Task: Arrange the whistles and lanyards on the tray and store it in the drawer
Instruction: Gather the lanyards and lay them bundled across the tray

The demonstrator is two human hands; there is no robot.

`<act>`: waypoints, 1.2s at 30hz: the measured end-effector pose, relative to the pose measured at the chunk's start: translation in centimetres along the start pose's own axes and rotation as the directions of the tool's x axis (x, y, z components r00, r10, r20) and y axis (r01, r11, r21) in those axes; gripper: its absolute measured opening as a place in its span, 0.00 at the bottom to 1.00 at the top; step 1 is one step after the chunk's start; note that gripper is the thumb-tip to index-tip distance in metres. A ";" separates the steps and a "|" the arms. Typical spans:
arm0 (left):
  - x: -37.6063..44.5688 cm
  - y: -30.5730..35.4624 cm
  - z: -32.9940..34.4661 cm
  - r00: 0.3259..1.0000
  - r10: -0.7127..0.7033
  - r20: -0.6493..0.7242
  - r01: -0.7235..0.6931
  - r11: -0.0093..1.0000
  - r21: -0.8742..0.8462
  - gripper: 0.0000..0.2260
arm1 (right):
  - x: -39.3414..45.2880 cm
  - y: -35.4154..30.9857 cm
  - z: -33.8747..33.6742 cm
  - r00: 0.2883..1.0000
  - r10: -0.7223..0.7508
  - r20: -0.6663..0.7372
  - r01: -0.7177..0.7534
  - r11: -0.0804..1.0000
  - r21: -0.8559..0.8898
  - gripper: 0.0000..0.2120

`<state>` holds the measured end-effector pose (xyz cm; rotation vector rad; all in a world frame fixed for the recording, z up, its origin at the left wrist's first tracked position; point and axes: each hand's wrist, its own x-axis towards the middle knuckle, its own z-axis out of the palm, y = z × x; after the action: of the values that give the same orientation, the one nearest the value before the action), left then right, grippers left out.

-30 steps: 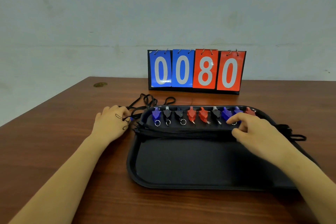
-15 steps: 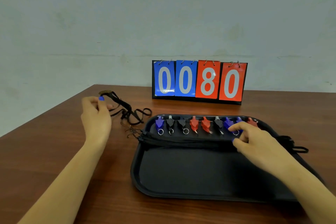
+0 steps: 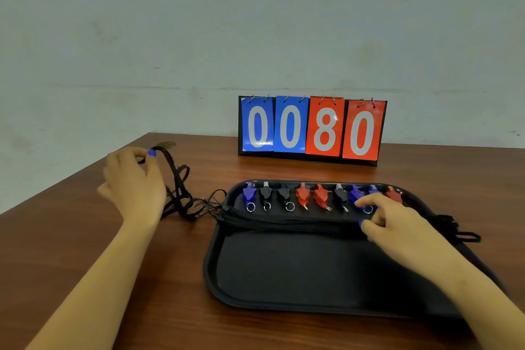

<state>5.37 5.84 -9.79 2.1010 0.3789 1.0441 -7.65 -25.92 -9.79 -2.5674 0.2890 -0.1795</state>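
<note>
A lanyard point(image 3: 173, 176) was pinched by the left hand point(image 3: 133, 185) near the table's point(image 3: 85, 236) left edge. Whistles point(image 3: 321, 196) were lined along the tray's point(image 3: 284, 270) far edge. Bundled cords were touched by the right hand point(image 3: 397, 224), fingers half curled. A scoreboard point(image 3: 312, 128) was stood behind.

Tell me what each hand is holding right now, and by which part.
The left hand pinches a black lanyard by its looped strap, lifted off the table. The right hand holds nothing; its fingers rest on the lanyard bundle and a blue whistle.
</note>
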 end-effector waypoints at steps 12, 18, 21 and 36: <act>0.5 -0.5 -1.0 0.823 0.175 0.541 -0.305 0.939 0.159 0.07 | 0.0 -0.2 0.1 1.000 0.013 0.028 -0.013 1.000 -0.025 0.15; 0.6 -1.1 -0.5 0.646 0.108 0.756 -0.474 0.833 0.286 0.03 | 0.0 -0.3 0.0 0.998 0.023 0.050 -0.021 0.999 -0.044 0.16; 0.7 -1.3 -0.5 0.600 0.074 0.796 -0.469 0.839 0.276 0.06 | -0.1 -0.4 -0.1 0.997 0.014 0.070 -0.010 0.999 -0.050 0.16; 1.6 -3.9 0.6 0.915 0.120 0.384 -0.249 0.919 0.306 0.15 | -0.2 -0.1 -0.1 0.994 0.028 0.109 -0.022 0.998 -0.061 0.12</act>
<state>7.08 9.09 -11.98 2.6359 0.1903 0.7051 -7.81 -25.85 -9.68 -2.6203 0.2886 -0.0202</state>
